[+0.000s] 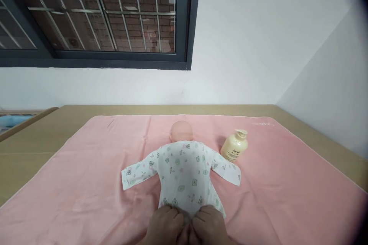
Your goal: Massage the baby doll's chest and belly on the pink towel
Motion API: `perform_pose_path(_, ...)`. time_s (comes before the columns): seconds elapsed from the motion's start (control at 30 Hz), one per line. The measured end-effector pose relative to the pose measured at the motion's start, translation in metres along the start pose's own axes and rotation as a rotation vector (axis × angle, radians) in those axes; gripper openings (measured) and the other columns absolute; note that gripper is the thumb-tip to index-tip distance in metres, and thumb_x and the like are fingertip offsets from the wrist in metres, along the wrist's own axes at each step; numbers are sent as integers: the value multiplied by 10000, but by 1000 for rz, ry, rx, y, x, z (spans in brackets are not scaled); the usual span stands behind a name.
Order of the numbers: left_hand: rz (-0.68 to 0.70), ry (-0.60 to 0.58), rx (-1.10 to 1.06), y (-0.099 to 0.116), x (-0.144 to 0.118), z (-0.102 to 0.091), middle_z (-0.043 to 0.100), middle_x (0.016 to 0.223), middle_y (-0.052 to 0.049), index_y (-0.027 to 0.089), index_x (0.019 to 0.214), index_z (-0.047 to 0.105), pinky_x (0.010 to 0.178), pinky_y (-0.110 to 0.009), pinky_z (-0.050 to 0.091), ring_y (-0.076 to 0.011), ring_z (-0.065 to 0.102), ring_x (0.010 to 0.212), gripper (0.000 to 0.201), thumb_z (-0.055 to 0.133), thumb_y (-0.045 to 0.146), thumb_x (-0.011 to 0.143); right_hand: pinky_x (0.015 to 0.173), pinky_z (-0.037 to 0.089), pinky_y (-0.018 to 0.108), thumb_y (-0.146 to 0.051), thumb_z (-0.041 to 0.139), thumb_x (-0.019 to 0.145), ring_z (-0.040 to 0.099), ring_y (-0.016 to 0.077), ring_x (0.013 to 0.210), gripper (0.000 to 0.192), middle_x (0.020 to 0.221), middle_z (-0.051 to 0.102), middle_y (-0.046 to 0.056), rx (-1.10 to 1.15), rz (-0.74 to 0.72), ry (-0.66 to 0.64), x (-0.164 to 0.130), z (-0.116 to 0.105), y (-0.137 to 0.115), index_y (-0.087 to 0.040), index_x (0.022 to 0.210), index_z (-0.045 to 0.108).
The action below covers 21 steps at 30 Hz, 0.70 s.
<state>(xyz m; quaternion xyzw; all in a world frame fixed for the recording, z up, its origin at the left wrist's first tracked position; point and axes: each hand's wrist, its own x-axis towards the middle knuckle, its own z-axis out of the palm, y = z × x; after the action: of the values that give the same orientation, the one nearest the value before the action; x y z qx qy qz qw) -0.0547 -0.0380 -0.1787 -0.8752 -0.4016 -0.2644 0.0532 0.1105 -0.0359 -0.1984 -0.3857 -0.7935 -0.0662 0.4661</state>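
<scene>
We note doll (182, 164) face-down on pink towel (86, 183), long axis head-away. Left hand (166, 226) and right hand (207, 226) equally near, fingers curled together on garment hem (186, 208).

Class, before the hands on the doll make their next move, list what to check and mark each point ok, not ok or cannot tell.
1. Both hands on the doll's lower hem: left hand, right hand, ok.
2. Doll lying face down, wholly on the pink towel: ok.
3. Sleeves spread flat: ok.
4. Pump bottle upright, clear of the right sleeve: not ok, it sits close beside it.
5. Grip on the fabric: cannot tell.
</scene>
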Motion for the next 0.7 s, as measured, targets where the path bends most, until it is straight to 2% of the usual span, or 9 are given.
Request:
perform_pose_path(0.2, -48, -106, -41, 1, 3, -5, 574, 541, -9, 217, 562, 448, 486, -322, 237, -162, 509, 482, 219, 440, 257, 777, 530, 182, 316, -189, 438, 661, 386, 116, 438, 195, 427, 468, -20, 24, 108, -91, -1, -4, -5, -203, 480, 368)
perform_pose_path(0.37, -52, -123, -75, 4, 5, -13, 567, 559, -13, 214, 588, 445, 495, -312, 249, -166, 499, 504, 199, 443, 247, 784, 537, 197, 314, -181, 444, 668, 391, 120, 458, 190, 447, 472, -21, 39, 138, -134, 1, -10, -9, -202, 493, 373)
perform_pose_path(0.57, -5, -94, -101, 8, 7, -30, 593, 656, -34, 196, 643, 479, 546, -293, 318, -169, 506, 585, 169, 451, 202, 810, 587, 280, 291, -175, 455, 792, 469, 149, 577, 218, 558, 533, 1, 18, 80, -184, 4, -24, -10, -203, 577, 448)
perform_pose_path(0.7, 58, -211, -229, 15, 14, -61, 621, 685, -32, 194, 663, 536, 577, -288, 356, -168, 529, 618, 168, 504, 272, 809, 610, 372, 287, -227, 416, 874, 534, 175, 684, 203, 692, 610, 25, 176, -47, -277, 13, -54, -13, -210, 732, 561)
